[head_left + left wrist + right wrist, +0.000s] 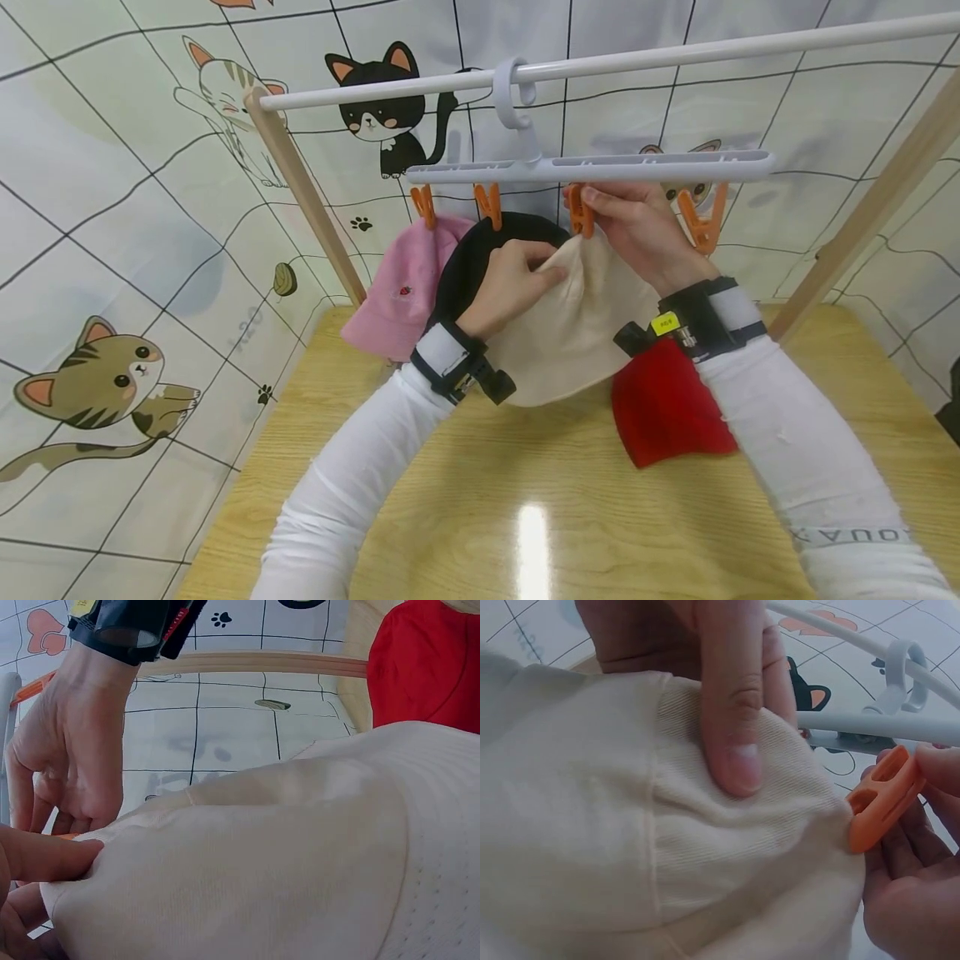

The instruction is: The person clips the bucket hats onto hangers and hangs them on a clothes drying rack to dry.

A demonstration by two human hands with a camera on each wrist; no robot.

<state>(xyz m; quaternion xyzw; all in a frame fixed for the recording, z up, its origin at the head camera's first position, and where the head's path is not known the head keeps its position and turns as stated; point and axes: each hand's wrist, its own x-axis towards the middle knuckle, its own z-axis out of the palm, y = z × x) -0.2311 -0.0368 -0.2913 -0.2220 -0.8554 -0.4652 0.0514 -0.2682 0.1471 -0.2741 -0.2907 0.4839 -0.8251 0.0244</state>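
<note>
My left hand (517, 283) pinches the crown of a cream bucket hat (562, 350), thumb on the near side of the cloth. Above it my right hand (637, 221) grips an orange clothespin (581, 210) that hangs from the grey-white hanger (585, 169). In the right wrist view the clothespin (885, 799) meets the top edge of the cream cloth (727, 847). A pink hat (401, 287) and a black hat (465, 267) hang to the left from two more orange clothespins. On the right, another orange clothespin (703, 218) hangs with nothing in it.
The hanger hooks over a white rod (420, 85) held between wooden posts (303, 196). A red hat (667, 408) lies on the wooden table (450, 500), behind and below the right wrist. A wall sheet with cat drawings (112, 383) stands behind.
</note>
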